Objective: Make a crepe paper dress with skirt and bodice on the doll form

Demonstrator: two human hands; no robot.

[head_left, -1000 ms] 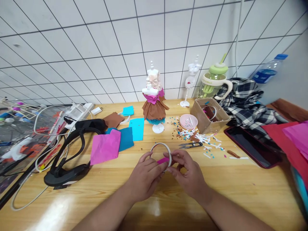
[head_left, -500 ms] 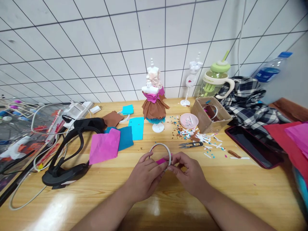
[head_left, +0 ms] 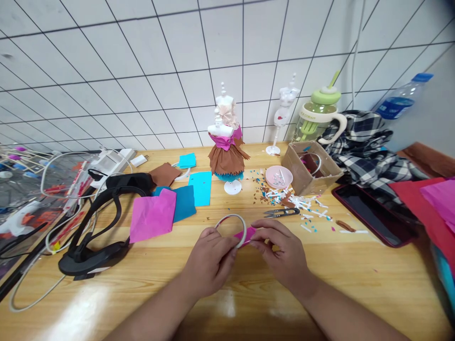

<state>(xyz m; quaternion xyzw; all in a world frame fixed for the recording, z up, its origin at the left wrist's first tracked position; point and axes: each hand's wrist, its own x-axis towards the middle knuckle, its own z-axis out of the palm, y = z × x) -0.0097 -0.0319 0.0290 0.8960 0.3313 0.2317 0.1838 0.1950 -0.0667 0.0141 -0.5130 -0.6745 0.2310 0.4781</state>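
Observation:
My left hand [head_left: 212,259] is closed around a thin white roll of tape [head_left: 245,229], which stands upright above the table. Beside the roll's right side, a small magenta piece of paper [head_left: 249,235] stretches between my two hands. Its right end is pinched in the fingertips of my right hand [head_left: 282,253]. The lower part of the roll and the paper's left end are hidden behind my left fingers. Black thread snips [head_left: 282,213] lie just beyond my right hand.
Behind my hands stands a mini dress form [head_left: 227,158] in brown and magenta paper. Paper scraps surround a pink dish [head_left: 279,177] near a cardboard box [head_left: 313,175]. A phone [head_left: 369,215] lies right; coloured sheets [head_left: 152,215] and a black headset strap [head_left: 103,222] lie left.
The roll has shifted slightly left with my left hand, away from my right hand. More of the magenta paper now shows between them, and my right fingers have moved onto its end.

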